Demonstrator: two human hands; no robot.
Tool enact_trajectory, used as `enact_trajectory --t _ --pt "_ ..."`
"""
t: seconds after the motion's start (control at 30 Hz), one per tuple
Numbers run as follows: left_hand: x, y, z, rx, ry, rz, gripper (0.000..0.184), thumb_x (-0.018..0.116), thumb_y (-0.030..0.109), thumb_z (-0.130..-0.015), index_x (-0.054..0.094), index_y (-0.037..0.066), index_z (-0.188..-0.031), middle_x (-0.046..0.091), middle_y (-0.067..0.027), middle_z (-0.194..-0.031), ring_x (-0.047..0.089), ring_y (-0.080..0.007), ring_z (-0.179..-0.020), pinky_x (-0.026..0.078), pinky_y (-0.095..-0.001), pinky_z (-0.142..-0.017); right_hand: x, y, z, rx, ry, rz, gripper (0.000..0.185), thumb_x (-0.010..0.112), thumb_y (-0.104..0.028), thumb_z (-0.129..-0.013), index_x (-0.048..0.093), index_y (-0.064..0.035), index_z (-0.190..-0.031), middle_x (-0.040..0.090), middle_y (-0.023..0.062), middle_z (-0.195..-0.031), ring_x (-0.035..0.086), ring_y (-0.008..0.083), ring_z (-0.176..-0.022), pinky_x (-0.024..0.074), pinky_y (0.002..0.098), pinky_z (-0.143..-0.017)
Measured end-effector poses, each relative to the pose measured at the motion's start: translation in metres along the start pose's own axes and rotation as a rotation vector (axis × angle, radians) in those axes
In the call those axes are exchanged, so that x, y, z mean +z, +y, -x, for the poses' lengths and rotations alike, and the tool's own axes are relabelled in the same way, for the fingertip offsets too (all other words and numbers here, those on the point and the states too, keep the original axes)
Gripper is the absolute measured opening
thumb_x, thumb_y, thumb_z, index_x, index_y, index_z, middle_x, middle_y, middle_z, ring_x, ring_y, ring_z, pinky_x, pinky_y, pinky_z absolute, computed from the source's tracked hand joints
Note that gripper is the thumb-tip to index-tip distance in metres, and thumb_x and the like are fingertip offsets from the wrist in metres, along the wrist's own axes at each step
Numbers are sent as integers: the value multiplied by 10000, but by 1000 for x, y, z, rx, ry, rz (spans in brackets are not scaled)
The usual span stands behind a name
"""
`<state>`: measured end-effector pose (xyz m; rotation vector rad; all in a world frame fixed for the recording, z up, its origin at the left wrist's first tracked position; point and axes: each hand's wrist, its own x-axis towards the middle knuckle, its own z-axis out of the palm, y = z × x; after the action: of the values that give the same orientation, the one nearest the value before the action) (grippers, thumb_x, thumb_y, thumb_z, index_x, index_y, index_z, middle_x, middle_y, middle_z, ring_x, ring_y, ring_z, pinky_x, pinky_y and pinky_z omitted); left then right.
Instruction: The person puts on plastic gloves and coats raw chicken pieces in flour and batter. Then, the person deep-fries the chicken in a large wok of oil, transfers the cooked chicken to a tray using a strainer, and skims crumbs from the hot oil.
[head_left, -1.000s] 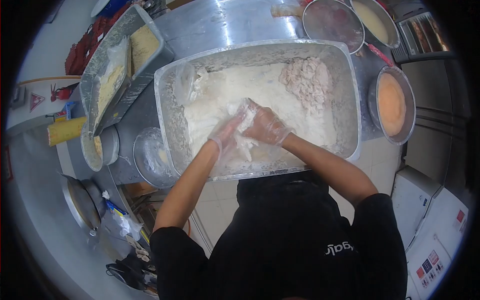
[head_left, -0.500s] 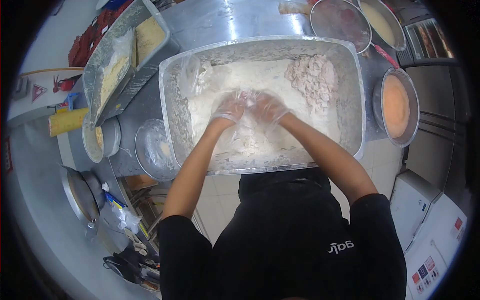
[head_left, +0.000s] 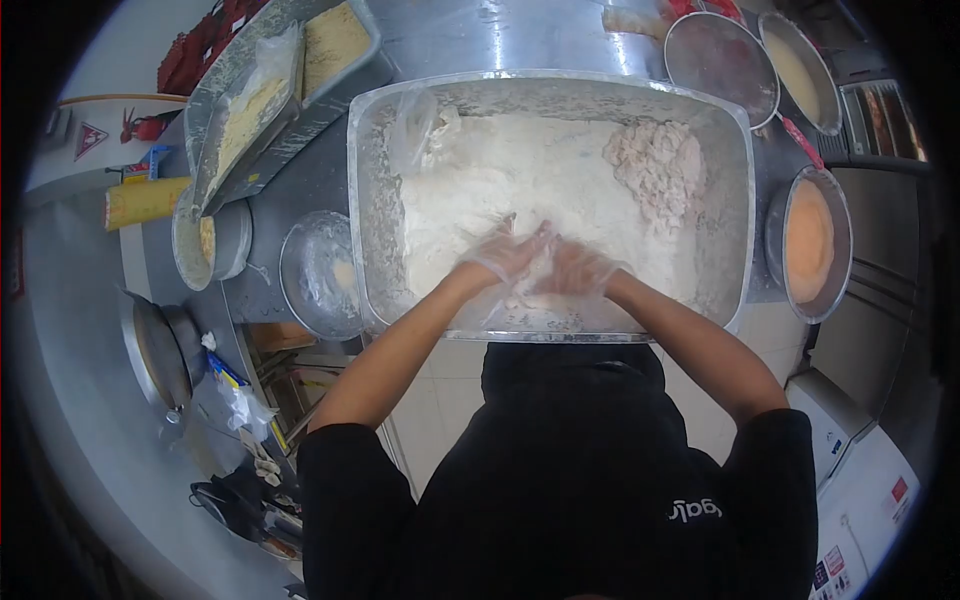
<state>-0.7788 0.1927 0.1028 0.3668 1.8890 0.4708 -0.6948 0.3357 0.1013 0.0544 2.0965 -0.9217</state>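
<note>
A large grey tub (head_left: 740,200) holds a bed of white flour (head_left: 570,150). Pale pinkish floured pieces (head_left: 655,170) are heaped at its back right, and a clear plastic bag (head_left: 410,135) lies at its back left. My left hand (head_left: 505,252), in a clear glove, is low over the flour near the front wall, fingers apart, with nothing plainly in it. Close beside it on the right is my gloved right hand (head_left: 580,268), blurred by motion, its fingers hard to make out. Whitish floured bits lie under and between the hands.
Left of the tub stand a floury metal bowl (head_left: 320,275) and a grey bin of yellowish crumbs (head_left: 335,50). On the right is a bowl of orange powder (head_left: 808,240). A sieve (head_left: 720,65) and a bowl of pale liquid (head_left: 797,80) sit behind it.
Both hands have come down towards the tub's front wall from the middle of the flour. They were close together before and now are slightly apart. The view has shifted, moving the tub right.
</note>
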Motion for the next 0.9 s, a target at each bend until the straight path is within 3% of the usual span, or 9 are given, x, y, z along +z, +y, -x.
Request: enact_trajectory --t 0.03,0.13,0.23,0.43,0.53,0.63,0.73,0.83,0.9 --pt "8 -4 -11 -78 77 196 879 403 708 -778 369 37 -1345 194 -229 -1442 280 -325 -1304 236 -334 -1057 0 -5 -3 42 74 -59 909 704 -525 -639 415 105 -1228 486 290 -1203 481 355 -1139 390 385 -959" --pt "15 -14 -17 -6 84 400 660 489 534 -847 393 114 -1347 306 -243 -1388 392 -318 -1233 338 -336 -997 20 9 -23 -233 307 -261 799 708 -475 -646 476 93 -1158 550 284 -1099 543 358 -1050 436 396 -894" --pt "6 9 14 -58 54 856 562 530 479 -849 502 109 -1271 382 -164 -1368 350 -271 -1263 331 -336 -998 13 2 -30 -115 343 -209 664 697 -390 -671 509 79 -1102 603 258 -981 601 364 -910 481 392 -804" --pt "-15 -10 6 114 -64 714 631 587 448 -826 432 80 -1315 409 -113 -1360 332 -246 -1273 333 -383 -987 -24 -13 -2 -312 532 -236 532 677 -269 -689 529 24 -1107 628 222 -864 612 378 -783 504 385 -716" --pt "-35 -22 7 221 -65 487 549 567 406 -848 478 72 -1275 432 -111 -1343 365 -244 -1253 329 -360 -995 -38 -16 14 -180 500 -168 461 679 -147 -706 541 10 -1118 642 183 -811 627 287 -729 501 359 -687" --pt "-72 -24 20 261 -54 150 537 528 407 -865 504 23 -1239 462 -157 -1312 390 -247 -1245 261 -321 -1054 -38 -16 18 -87 531 36 560 692 -222 -686 507 -39 -1182 623 211 -869 613 329 -808 499 379 -735" --pt "-77 -66 -15 176 244 -88 605 486 439 -876 440 -17 -1271 456 -195 -1302 389 -270 -1249 271 -349 -1056 -28 0 14 -448 621 -142 589 693 -235 -713 474 -44 -1224 620 176 -865 611 286 -762 498 370 -720" --pt "-67 -77 -37 337 390 -197 678 462 484 -872 375 -29 -1305 466 -218 -1280 400 -304 -1237 298 -377 -1034 -53 18 31 -259 489 -76 663 694 -264 -738 400 -26 -1282 609 159 -864 600 250 -739 499 361 -705" --pt "-47 -52 -40 292 379 -129 701 457 500 -868 365 -43 -1301 450 -236 -1286 403 -324 -1230 307 -382 -1023 -35 69 22 -70 409 79 702 669 -302 -761 343 -13 -1312 606 165 -859 595 248 -749 499 357 -698"
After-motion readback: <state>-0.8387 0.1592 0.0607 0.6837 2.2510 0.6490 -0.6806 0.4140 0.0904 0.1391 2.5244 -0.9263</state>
